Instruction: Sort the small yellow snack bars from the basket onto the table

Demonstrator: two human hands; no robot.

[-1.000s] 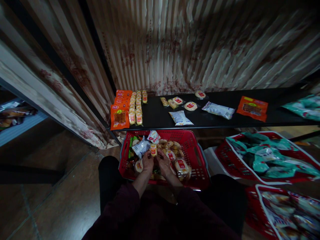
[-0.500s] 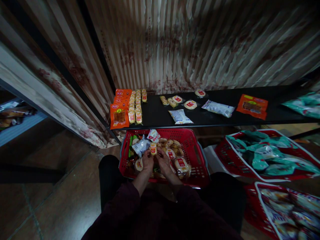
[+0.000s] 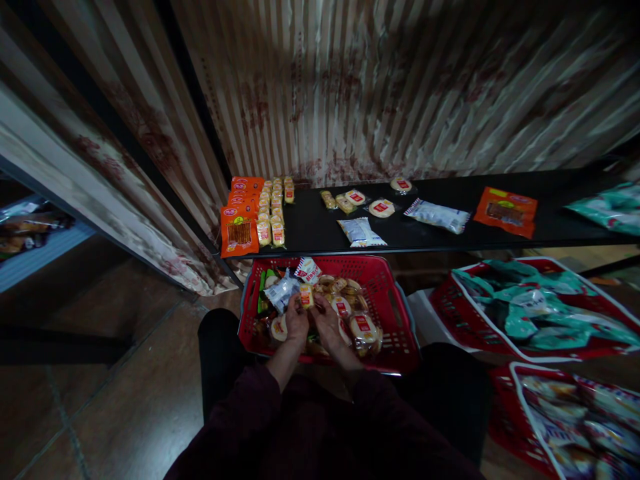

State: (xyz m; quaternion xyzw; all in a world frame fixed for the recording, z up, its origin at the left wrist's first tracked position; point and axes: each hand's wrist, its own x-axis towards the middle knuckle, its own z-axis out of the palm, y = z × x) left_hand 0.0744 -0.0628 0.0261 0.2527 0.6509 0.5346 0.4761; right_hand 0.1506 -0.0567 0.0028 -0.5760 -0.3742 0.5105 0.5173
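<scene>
A small yellow packaged snack (image 3: 307,296) with an orange-red label is held up over the red basket (image 3: 395,333). My left hand (image 3: 296,321) grips its left side, and my right hand (image 3: 327,320) pinches it from the right. Under and around my hands, the basket holds round packaged cakes (image 3: 364,329) with red labels, a silvery-white packet (image 3: 283,292) and a red-and-white packet (image 3: 307,269). Part of the basket's contents is hidden behind my hands.
A black shelf (image 3: 305,220) runs behind the basket. On its left stand orange packets (image 3: 239,230) and rows of small yellow snacks (image 3: 277,230); looser packets (image 3: 437,215) lie to the right. Baskets with teal bags (image 3: 535,310) and white-blue packets (image 3: 613,437) stand at right.
Both hands stay almost in place with the small snack between them. The snack's top seems tilted slightly; the rest of the scene looks the same.
</scene>
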